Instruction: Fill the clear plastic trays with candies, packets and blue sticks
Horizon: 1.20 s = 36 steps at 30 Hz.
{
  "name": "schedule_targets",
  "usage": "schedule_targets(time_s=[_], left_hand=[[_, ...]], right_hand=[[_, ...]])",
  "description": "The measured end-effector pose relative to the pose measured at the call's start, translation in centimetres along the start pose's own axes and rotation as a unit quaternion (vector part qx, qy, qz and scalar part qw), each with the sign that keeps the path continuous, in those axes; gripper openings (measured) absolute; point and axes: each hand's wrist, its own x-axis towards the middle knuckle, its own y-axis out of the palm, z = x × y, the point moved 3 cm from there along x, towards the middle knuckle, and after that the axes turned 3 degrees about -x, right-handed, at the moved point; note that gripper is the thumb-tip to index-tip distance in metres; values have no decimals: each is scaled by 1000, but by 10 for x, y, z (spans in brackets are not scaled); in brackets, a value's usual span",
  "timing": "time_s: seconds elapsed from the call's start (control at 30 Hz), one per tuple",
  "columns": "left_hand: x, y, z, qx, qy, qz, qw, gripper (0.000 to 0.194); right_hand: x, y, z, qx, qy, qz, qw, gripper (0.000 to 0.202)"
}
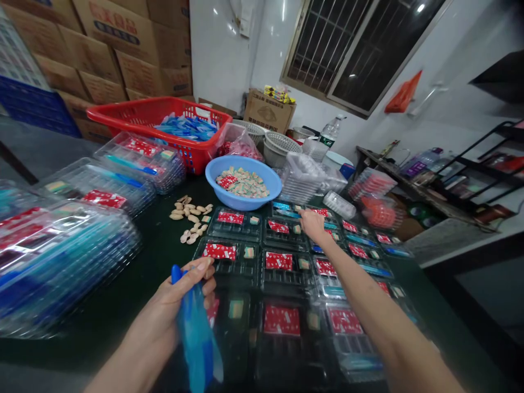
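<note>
My left hand is closed around a bundle of long, flat blue plastic pieces, which hang downward at the near edge. My right hand reaches to the back row of clear plastic trays; its fingers are closed at the end of a long blue plastic piece lying at a back tray. The trays stand in rows, each with a red patterned packet and a small pastel striped block. Trays on the right side also hold blue pieces. My right forearm hides some trays.
A blue basin of small striped blocks stands behind the trays, with peanuts to its left. A red basket holds more blue pieces. Packed clear boxes are stacked at left; empty-looking clear trays are stacked behind.
</note>
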Motion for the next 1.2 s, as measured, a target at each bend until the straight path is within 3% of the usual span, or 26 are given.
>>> schedule_targets(time_s=[0.17,0.3,0.4,0.5,0.57,0.67,0.7,0.73,0.93,1.07,1.2], left_hand=[[5,3,1,-4,-15,2,1000,12],[8,5,0,-43,-32,14,998,9],[7,7,1,-86,-65,24,994,4],[4,10,2,-111,-65,28,991,4],[3,11,3,-123,-58,18,991,4],[3,11,8,-132,-55,14,990,6],[3,11,9,-129,-46,13,991,5],[3,10,10,-121,-34,11,992,4],[-4,7,15,-54,70,-21,996,15],[-7,9,15,-28,74,-36,996,19],[-4,10,17,-17,59,-46,997,13]], right_hand=[[11,4,4,-2,-10,26,1000,22],[6,-5,4,37,-2,28,999,18],[-11,-17,17,100,-8,24,995,26],[-48,-30,52,190,-52,53,979,32],[-85,-40,83,290,-105,113,945,38],[-146,-55,127,544,-155,285,774,43],[-162,-60,137,577,-152,318,737,44],[-173,-63,144,593,-144,333,718,46],[-183,-74,153,614,-114,265,735,34],[-181,-73,151,638,-74,271,717,29],[-181,-71,149,656,-37,231,717,26]])
